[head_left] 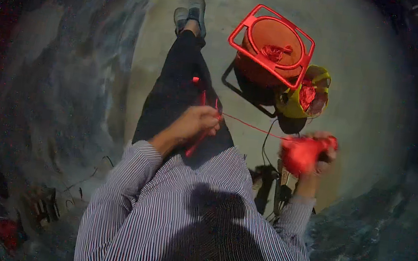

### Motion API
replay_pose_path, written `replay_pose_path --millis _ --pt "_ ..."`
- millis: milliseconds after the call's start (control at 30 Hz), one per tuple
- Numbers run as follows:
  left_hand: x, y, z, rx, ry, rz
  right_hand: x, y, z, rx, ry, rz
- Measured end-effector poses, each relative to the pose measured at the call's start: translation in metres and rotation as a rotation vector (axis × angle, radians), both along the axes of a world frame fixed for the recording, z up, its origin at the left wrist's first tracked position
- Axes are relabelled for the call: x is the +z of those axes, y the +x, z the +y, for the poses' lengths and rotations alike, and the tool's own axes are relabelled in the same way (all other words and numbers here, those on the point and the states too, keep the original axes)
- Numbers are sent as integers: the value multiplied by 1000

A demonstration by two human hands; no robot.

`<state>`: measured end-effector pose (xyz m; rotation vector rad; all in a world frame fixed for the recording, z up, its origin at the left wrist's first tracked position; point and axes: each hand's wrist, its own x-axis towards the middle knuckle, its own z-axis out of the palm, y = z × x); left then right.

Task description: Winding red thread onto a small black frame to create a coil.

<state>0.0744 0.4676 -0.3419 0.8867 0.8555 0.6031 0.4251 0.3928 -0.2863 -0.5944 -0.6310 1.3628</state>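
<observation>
Over my lap, my left hand (201, 122) is closed in a pinch. It grips a red cord and some thin red pieces that stick out above and below the fingers; their exact kind I cannot make out. A thin red cord (252, 125) runs taut from there to my right side. My right hand (326, 157), blurred by motion, is wrapped round a bundle of shiny red thread (300, 156). A small red piece (195, 79) shows against my dark trousers (172, 88).
Ahead to the right stands a red-framed stool (274, 13) with a round orange top, bearing a red thread bundle (276, 52). Beside it is a yellow container (290, 107) with more red material inside. A dark cable (265, 143) trails on the floor. My outstretched feet (196, 10) lie far ahead.
</observation>
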Motion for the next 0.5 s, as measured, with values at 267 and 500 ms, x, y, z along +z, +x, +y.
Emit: replay_pose_path --millis 267,500 --pt "16 7 2 -160 262 256 -35 -6 -9 98 -116 309" --pt "-32 11 7 -128 414 350 -81 -149 39 381 -234 -505"
